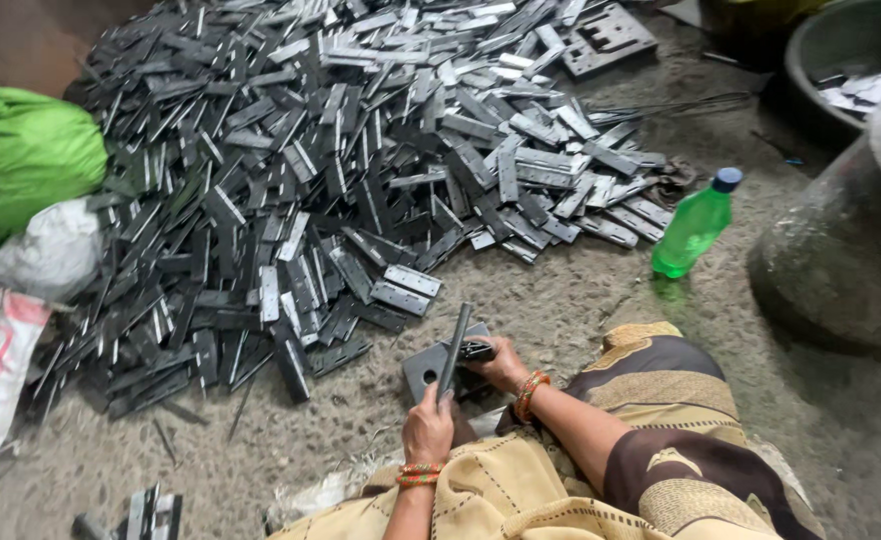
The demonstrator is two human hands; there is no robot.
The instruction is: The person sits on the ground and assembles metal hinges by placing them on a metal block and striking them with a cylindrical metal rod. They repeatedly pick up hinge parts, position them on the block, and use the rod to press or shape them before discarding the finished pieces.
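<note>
My left hand [429, 428] grips a long grey metal bar [454, 350] that stands tilted up over a flat grey metal block [426, 366] on the floor. My right hand [504, 362] holds a small dark metal hinge piece [477, 350] against the block, right beside the bar's lower part. Both wrists wear orange bangles. A big heap of grey metal hinge plates [341, 170] covers the floor just beyond my hands.
A green plastic bottle [694, 225] stands at the right of the heap. Large grey metal vessels [841, 240] sit at the right edge. A green bag [21, 155] and white sacks [51, 250] lie at the left. A thick metal plate [609, 38] lies at the top.
</note>
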